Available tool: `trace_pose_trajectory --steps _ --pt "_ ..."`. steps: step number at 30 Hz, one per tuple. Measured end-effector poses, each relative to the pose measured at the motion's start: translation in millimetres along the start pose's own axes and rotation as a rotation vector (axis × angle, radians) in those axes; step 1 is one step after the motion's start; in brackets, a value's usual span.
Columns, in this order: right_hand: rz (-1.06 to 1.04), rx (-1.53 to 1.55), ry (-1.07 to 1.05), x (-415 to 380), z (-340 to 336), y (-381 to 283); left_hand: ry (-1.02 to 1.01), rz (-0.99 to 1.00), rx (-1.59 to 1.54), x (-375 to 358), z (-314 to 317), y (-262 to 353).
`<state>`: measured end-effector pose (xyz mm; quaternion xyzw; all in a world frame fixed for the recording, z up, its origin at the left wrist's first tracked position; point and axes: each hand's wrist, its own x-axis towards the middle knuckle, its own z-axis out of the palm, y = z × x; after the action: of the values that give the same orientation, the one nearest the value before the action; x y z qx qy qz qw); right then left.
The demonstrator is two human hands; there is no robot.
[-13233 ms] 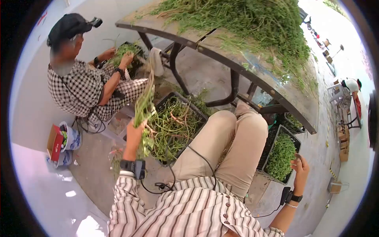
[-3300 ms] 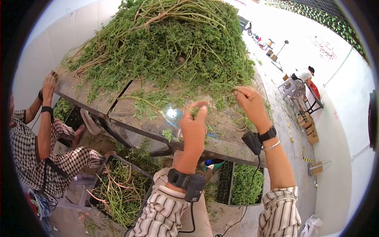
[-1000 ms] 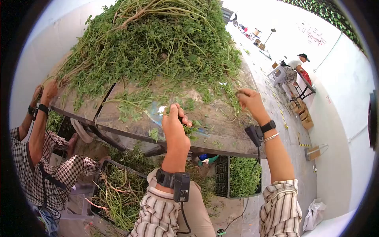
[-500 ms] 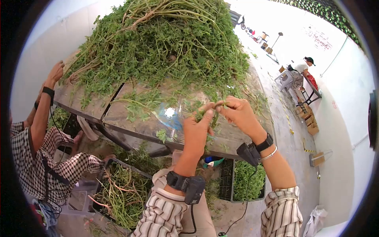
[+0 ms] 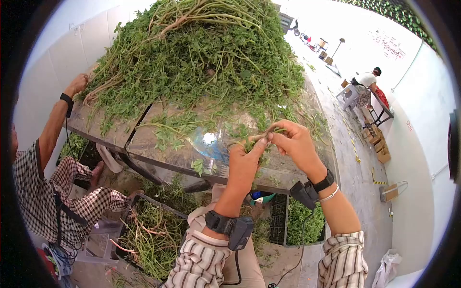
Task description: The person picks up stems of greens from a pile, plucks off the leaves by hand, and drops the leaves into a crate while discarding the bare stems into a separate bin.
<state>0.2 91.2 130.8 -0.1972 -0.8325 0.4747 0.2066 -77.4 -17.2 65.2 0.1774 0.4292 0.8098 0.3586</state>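
Both hands meet over the front edge of the brown table [image 5: 192, 156]. My left hand [image 5: 245, 161] is closed round a small bunch of leafy green stems [image 5: 260, 144], thumb on top. Just right of it, my right hand [image 5: 294, 141] pinches the upper end of a stem between thumb and fingers, and the two thumbs nearly touch. Beyond them rises a large heap of leafy greens [image 5: 206, 62]. Loose sprigs [image 5: 168, 127] and a blue-and-clear plastic piece [image 5: 207, 146] lie left of my hands.
A co-worker in checkered clothes [image 5: 29, 187] sits at the left, one hand at the heap. Below the table stand a crate of stems [image 5: 153, 235] and a crate of leaves [image 5: 305, 221]. Another person [image 5: 367, 81] sits far right near cardboard boxes [image 5: 377, 144].
The co-worker's hand has moved right and down to the heap. My right wrist has turned slightly, and my hands stay together on the stems.
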Motion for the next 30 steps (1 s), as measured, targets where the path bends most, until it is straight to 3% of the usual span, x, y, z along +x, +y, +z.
trace_pose_trajectory --steps 7,9,16,19,21,22,23,26,28,30 --pt "-0.069 -0.024 -0.033 -2 0 8 0.028 0.073 0.080 -1 1 -3" --pt "0.098 0.257 -0.096 -2 -3 11 0.001 0.078 0.095 -1 1 -4" --pt "0.300 0.613 -0.101 -4 -26 21 -0.049 0.008 -0.018 -4 2 5" --pt "0.240 0.367 -0.009 5 -51 43 -0.002 -0.027 -0.156 -1 -3 7" --pt "-0.100 -0.357 0.378 12 -66 58 0.023 -0.034 -0.224 2 -5 0" --pt "0.067 -0.315 0.403 9 -71 47 0.084 -0.035 -0.236 5 -6 -3" --pt "0.067 -0.318 0.404 7 -79 53 0.146 -0.036 -0.248 7 -6 -5" --pt "-0.006 -0.585 0.294 8 -93 83 0.231 -0.027 -0.212 6 -3 0" --pt "-0.108 -0.599 -0.113 1 -85 92 0.219 -0.025 -0.226 7 -5 -2" --pt "-0.076 -0.689 -0.137 -7 -70 86 0.209 -0.017 -0.239 7 -6 -3"
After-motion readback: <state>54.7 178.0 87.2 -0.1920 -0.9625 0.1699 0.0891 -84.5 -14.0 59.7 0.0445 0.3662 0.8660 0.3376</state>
